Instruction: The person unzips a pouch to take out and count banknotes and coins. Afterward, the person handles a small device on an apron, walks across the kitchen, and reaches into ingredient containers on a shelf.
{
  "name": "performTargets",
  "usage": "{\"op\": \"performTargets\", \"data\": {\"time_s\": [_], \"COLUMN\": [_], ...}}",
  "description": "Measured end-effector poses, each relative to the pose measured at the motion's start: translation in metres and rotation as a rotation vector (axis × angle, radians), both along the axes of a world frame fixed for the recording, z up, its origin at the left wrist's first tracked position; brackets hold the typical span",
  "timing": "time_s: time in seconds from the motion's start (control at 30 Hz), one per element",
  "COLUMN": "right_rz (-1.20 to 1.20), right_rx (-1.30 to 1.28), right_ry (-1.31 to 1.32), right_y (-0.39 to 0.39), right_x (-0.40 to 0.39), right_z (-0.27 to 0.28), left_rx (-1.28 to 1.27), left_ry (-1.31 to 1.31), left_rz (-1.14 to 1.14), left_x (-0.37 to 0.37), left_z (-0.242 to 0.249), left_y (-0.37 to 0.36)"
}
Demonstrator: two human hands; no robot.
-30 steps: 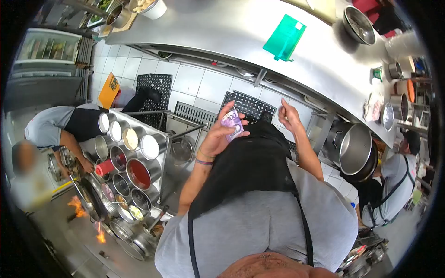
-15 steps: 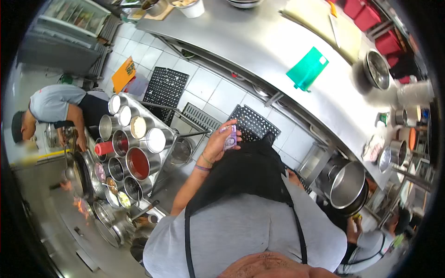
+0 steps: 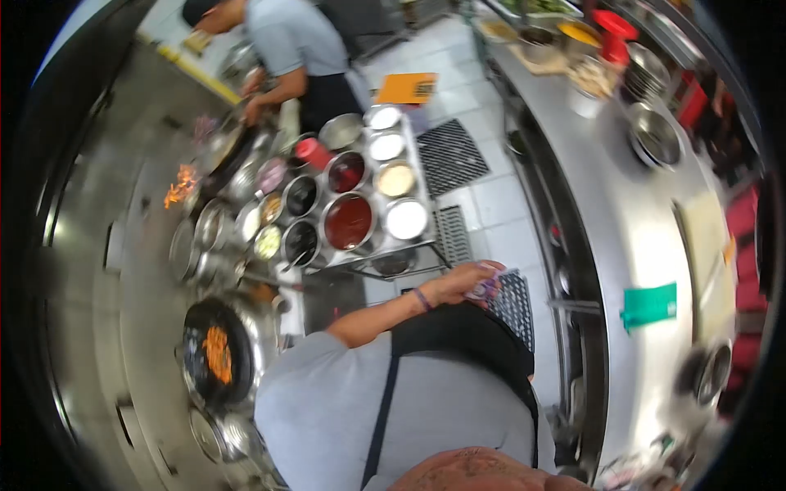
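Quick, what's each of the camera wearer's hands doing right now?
Left hand: closed around a purplish piece of paper.
Right hand: out of view, so its state can't be told.

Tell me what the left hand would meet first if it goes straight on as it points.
Likely the steel counter, past the black floor mat, which looks below the left hand; depth is unclear.

The one view looks from the wearer's head steeply down and forward through a very wide lens, its edges curved and dark. The chest in the grey shirt (image 3: 458, 409) is very near, filling the bottom centre; the left hand (image 3: 475, 284) lies farther out, right of centre. The desk (image 3: 585, 176) runs down the right side, and a co-worker (image 3: 295, 49) is farther off, upper left.
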State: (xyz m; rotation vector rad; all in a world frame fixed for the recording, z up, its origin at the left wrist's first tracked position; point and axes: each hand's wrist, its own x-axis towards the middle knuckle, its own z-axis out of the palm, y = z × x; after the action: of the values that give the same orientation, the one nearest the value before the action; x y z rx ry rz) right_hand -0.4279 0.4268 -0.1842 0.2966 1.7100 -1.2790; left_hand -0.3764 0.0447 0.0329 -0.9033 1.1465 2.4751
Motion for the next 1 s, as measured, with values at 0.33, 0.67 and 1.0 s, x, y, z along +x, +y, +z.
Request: {"op": "performTargets", "data": {"time_s": [0.33,0.67,1.0], "right_rz": [0.251,0.322,0.252], "right_rx": [0.082,0.088,0.071], "right_ry": [0.068,0.105,0.164], "right_y": [-0.046,-0.050,-0.040], "right_x": [-0.034,-0.029,-0.011], "right_z": [0.011,0.018,0.010], "left_rx": [0.093,0.153,0.064], "left_ry": [0.076,0.133,-0.015], "left_rz": [0.118,0.074,-0.083], "left_x": [0.014,0.008,-0.007], "left_z": [-0.014,-0.029,-0.009], "left_y": [-0.004,0.013,0.029]}}
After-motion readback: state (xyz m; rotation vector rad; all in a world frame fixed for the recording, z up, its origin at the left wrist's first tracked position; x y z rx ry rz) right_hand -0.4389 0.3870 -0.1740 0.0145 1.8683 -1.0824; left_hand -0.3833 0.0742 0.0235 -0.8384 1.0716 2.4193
